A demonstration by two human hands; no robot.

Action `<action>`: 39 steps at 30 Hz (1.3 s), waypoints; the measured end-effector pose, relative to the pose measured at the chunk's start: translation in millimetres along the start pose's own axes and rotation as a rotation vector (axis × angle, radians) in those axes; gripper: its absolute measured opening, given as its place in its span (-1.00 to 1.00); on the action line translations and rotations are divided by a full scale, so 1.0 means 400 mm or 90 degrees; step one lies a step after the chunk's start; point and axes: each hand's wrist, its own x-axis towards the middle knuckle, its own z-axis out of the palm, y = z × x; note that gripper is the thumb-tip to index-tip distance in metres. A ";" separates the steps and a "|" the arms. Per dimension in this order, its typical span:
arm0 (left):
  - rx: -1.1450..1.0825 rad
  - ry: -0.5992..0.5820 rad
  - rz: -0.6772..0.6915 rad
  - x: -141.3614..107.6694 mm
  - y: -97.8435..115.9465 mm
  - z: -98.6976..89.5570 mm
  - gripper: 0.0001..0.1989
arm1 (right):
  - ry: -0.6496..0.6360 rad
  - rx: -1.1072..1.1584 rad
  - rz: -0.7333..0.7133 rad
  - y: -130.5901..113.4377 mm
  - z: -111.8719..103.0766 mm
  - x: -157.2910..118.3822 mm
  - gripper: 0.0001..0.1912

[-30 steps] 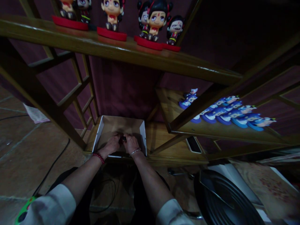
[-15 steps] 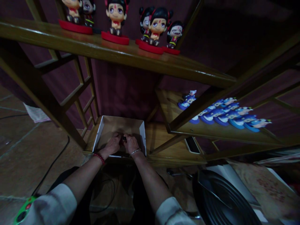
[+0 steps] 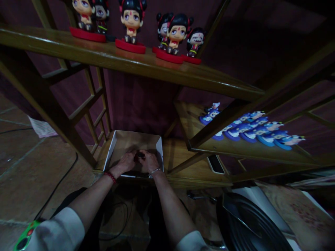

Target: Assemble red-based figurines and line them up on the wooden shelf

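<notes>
A shallow cardboard box with white sides sits on the low wooden shelf. Inside it, my left hand and my right hand are close together, fingers curled inward. Between their fingertips is a small dark object, too dim to identify. Both hands seem closed on it. A red bead bracelet is on my left wrist, a thin silver one on my right.
Figurines on red bases line the upper shelf. Blue figurines stand on the right shelf. A phone lies on the lower boards. A black ribbed seat is at lower right.
My right hand has shifted slightly right and down, its fingers still near the dark object. My left hand has barely moved. The view has tilted slightly.
</notes>
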 end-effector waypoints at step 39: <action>-0.490 0.114 0.018 -0.175 0.124 -0.089 -0.68 | 0.091 0.431 -0.085 -0.060 -0.063 -0.128 -0.74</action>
